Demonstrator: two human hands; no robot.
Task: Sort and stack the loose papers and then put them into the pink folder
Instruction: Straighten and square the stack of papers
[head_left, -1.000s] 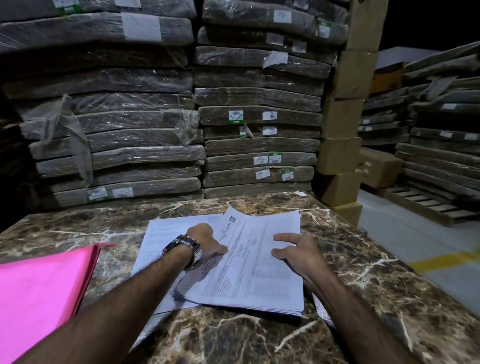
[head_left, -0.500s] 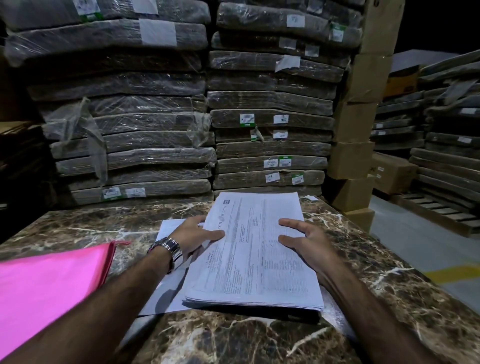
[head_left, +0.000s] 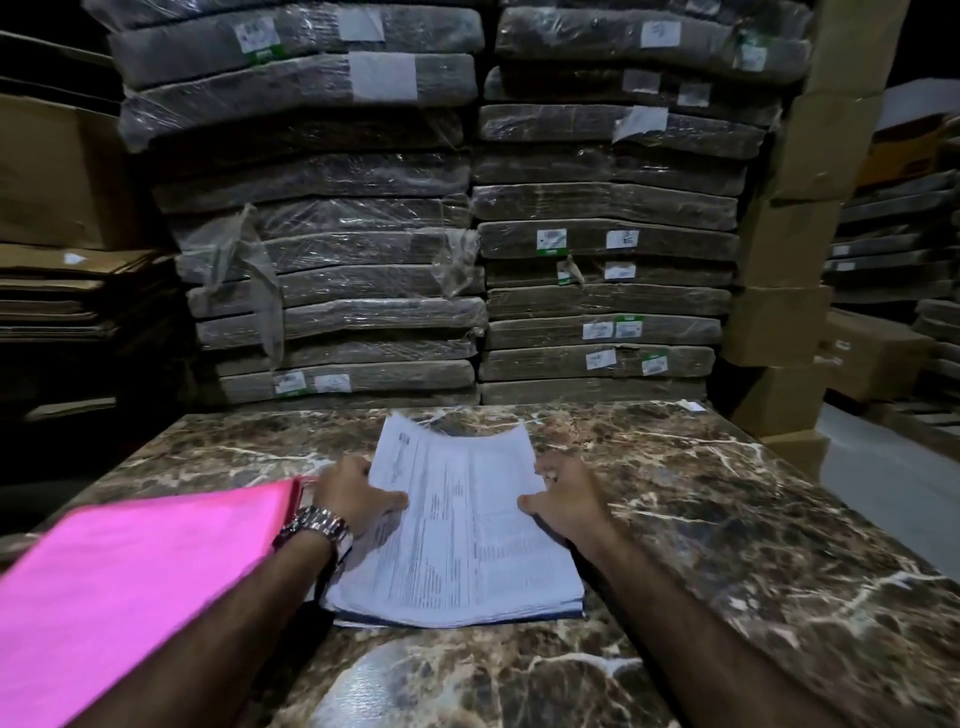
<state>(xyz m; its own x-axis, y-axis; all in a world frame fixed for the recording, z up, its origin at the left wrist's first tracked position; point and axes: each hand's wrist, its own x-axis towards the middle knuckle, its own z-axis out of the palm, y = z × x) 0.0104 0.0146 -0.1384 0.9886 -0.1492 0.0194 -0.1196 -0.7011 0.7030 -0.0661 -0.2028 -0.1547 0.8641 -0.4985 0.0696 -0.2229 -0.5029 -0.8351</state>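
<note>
A person's two hands grip a stack of papers (head_left: 467, 545) lying on a marble tabletop (head_left: 727, 519). The left hand (head_left: 358, 499), with a metal wristwatch (head_left: 319, 525) on its wrist, pinches the stack's left edge, thumb on the top sheet. The right hand (head_left: 569, 499) clasps the right edge, fingers curled and thumb on top (the sheets' far end curls upward). The pink folder (head_left: 130, 582) lies closed just left of the stack. Plastic-wrapped cardboard bundles (head_left: 337, 260) rise behind it.
</note>
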